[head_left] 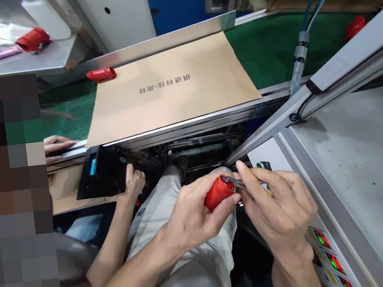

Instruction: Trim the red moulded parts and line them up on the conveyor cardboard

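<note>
My left hand (192, 212) grips a ribbed red plastic housing (219, 192) in front of my lap. My right hand (276, 203) pinches a small pair of metal pliers (238, 183), whose tips reach into the open end of the housing. Part of that end is hidden by my fingers. A similar red part (101, 74) lies on the green conveyor belt (270, 47) beside a kraft paper sheet (169, 88). Neither hand touches them.
A co-worker's hand (133, 182) holds a black device (101, 172) at left. Another red part (33, 40) and a white bottle (46, 17) stand on a steel shelf (64, 54). A grey bench (357, 175) and an aluminium rail (311, 102) lie to my right.
</note>
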Motion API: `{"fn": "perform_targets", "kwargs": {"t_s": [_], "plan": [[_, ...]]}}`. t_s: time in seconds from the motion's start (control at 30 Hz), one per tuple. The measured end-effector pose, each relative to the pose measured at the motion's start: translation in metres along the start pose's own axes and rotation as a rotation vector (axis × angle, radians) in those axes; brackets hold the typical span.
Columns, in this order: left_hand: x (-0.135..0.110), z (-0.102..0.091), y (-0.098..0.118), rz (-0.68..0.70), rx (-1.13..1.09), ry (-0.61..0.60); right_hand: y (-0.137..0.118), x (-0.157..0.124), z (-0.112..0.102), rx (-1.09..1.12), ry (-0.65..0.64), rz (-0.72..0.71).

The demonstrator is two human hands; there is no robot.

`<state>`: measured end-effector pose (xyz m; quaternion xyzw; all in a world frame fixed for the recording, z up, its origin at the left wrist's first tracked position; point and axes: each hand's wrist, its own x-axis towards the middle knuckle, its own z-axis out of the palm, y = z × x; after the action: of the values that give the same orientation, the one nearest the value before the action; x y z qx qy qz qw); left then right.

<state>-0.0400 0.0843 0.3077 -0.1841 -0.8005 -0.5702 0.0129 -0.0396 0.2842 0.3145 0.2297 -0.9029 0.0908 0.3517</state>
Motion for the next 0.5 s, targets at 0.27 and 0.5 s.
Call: {"fn": "perform_targets", "kwargs": {"t_s": [0.27,0.5], "plan": [[0.0001,-0.0005,0.0053,-0.075,-0.031,-0.039,0.0017,-0.0040,0.0027,0.006,-0.022,0.002],[0.0021,-0.0035,0.0081,-0.164,-0.019,-0.084,0.0052,-0.0046,0.0063,0.003,-0.034,0.002]]}}
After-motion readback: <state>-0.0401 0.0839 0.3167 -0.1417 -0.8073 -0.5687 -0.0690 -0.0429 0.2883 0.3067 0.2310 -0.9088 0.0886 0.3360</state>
